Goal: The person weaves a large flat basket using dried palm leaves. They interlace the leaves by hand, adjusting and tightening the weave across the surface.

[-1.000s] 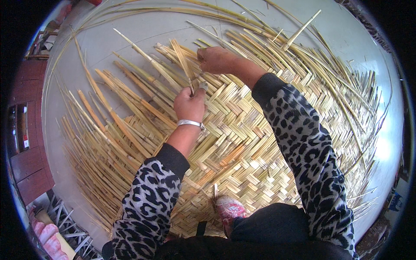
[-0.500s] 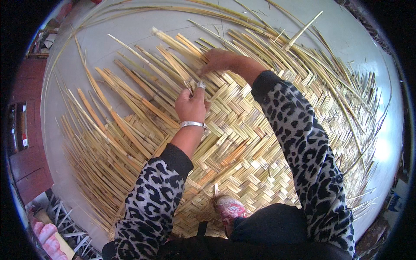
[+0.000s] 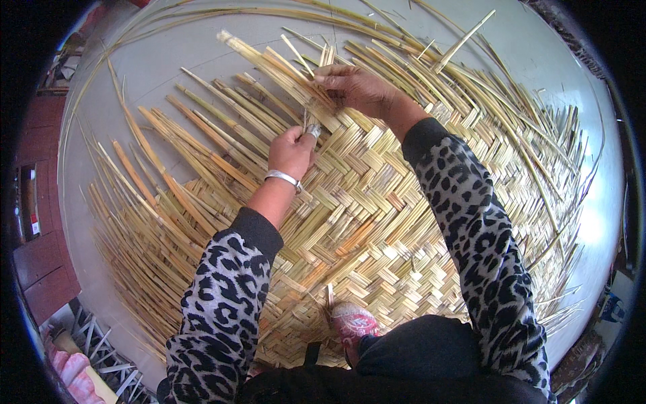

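Observation:
A large mat (image 3: 397, 222) of flat, straw-coloured split strips, woven in a herringbone pattern, spreads beneath my arms. Loose strip ends (image 3: 208, 135) fan out from its left and far edges. My right hand (image 3: 367, 91) pinches several pale strips (image 3: 269, 64) at the far edge, which point away to the upper left. Just nearer and left of it, my left hand (image 3: 291, 151) is closed around strip ends at the weave's edge, with a whitish wrap on its thumb. The exact ends inside both grips are partly hidden by the fingers.
Long thin strips (image 3: 269, 11) curve across the smooth grey floor (image 3: 87, 262) at the far side. One strip (image 3: 464, 42) sticks up at the far right. My patterned shoe (image 3: 353, 323) rests on the mat's near part. Dark red furniture (image 3: 47, 242) stands at the left.
My right hand has shifted slightly right, and strips that leaned toward my left hand now lie up beside the right. My left hand has moved slightly left and away from me.

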`<state>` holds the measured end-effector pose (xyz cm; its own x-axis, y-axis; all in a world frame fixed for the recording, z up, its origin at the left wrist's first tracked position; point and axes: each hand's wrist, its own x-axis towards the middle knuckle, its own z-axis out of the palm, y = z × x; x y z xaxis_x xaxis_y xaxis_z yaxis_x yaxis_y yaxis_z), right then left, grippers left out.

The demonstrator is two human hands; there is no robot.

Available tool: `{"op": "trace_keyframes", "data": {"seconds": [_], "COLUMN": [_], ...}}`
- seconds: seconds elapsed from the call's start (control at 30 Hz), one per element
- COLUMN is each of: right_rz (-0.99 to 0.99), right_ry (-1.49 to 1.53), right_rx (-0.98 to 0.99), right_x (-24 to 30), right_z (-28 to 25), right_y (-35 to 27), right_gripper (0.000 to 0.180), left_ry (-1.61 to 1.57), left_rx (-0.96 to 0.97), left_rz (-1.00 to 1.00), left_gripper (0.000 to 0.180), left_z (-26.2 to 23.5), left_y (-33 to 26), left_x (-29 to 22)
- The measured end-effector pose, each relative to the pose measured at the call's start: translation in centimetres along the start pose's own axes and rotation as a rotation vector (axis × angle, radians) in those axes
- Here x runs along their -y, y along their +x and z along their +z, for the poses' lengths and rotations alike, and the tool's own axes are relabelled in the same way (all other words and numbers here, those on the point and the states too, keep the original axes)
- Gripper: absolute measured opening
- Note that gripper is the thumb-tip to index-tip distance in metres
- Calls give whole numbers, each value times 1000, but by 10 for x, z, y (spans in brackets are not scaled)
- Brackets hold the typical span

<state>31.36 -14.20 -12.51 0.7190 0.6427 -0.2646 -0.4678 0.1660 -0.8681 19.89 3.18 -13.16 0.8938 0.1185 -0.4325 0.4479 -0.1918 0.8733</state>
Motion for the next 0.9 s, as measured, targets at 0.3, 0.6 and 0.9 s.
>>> {"op": "trace_keyframes", "data": {"seconds": [0.3, 0.6, 0.9], "right_rz": [-51, -204, -256], "right_ry": [-551, -1048, -952], "right_rx": [-369, -596, -629], "right_x": [-10, -30, -26], "right_z": [-10, -8, -28], "right_y": [-13, -41, -43], "right_gripper": [21, 23, 24], "left_ry": [-107, 17, 712], "left_rx": [-57, -296, -155], "left_rz": [-66, 246, 558], "left_gripper": [24, 22, 27], "left_z": [1, 17, 2], "left_y": [-8, -28, -21], "left_x": [-5, 13, -10]}}
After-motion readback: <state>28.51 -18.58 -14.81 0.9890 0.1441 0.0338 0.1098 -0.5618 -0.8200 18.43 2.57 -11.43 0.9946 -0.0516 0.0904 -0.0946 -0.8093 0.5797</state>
